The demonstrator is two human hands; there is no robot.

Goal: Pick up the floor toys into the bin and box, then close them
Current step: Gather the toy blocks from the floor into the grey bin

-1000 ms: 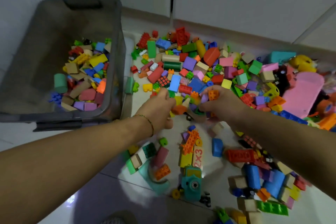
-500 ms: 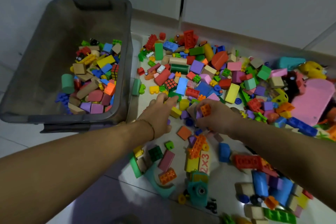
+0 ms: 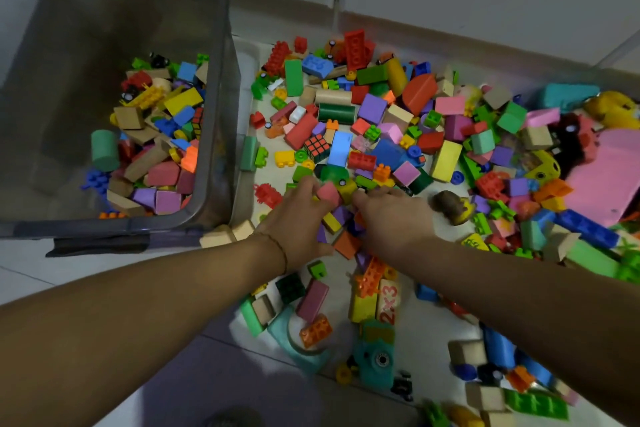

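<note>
The big grey bin (image 3: 227,45) sat open, far to the left of the fingers. A heap of blocks lay inside it, with a green roll (image 3: 104,149) and a small puzzle cube (image 3: 196,121) among them. The floor toys (image 3: 372,107) lay all over the floor (image 3: 419,333), most of them just past the fingertips and off to their right.

The left hand (image 3: 298,222) had its fingers curled round a pink block (image 3: 328,193). The right hand (image 3: 391,218) lay palm down just beside it, with its fingers bent into the blocks. I could not tell if they held anything.

Half a second before, the right fingers pinched a little orange brick, but it no longer showed. Both hands had reached further into the pile. The heap in the bin looked the same.

I counted one bin and two hands. There was one teal toy camera (image 3: 375,357), well behind the fingers. There was a second puzzle cube (image 3: 318,148) just past the left fingers, which made two cubes. There was one thin bracelet (image 3: 278,248) on the left wrist.
</note>
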